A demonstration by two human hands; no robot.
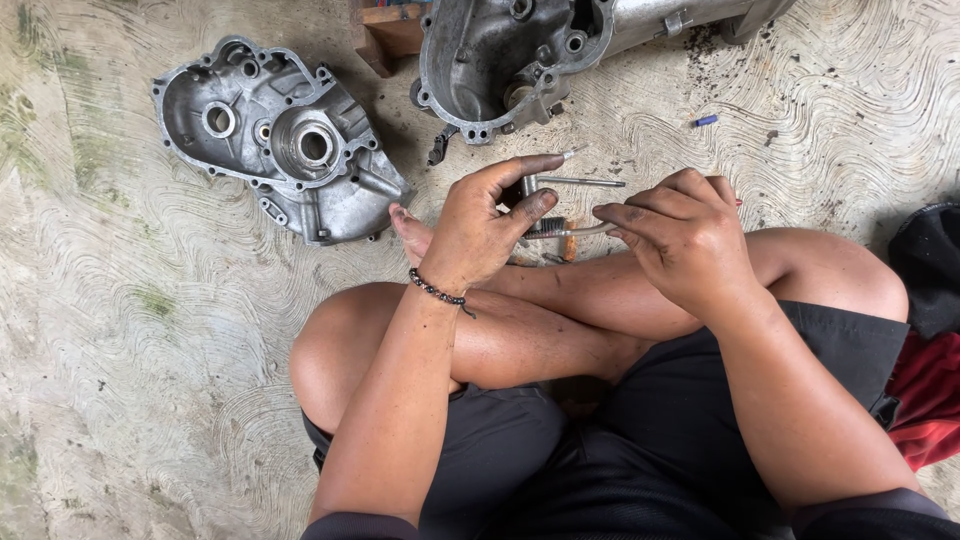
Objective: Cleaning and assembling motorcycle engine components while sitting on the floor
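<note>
Floor: a concrete floor (pixel 120 330) combed in wavy swirls, patched green with moss at its left edge, carries everything; a person sits cross-legged on it, apparently outdoors or in an open workshop.
Engine casing: the larger aluminium engine casing (pixel 500 60) lies at the floor's top edge, open side up, next to a wooden block (pixel 385 35).
Cover: a grey crankcase cover (pixel 285 140) rests near the top-left, inner face up, likely set aside within reach.
Cloth: a red and black cloth (pixel 930 370) sits at the right edge.
Left hand: the left hand (pixel 480 230), a bead bracelet (pixel 435 290) on the wrist, pinches the ribbed end of a thin rod (pixel 575 231) between thumb and fingers.
Right hand: the right hand (pixel 685 240) is clenched over the rod's other end, holding it level above the knees, seemingly for inspection.
Small parts: a slim steel pin (pixel 580 182) lies just beyond the hands; a blue bit (pixel 706 120) lies towards the top-right.
</note>
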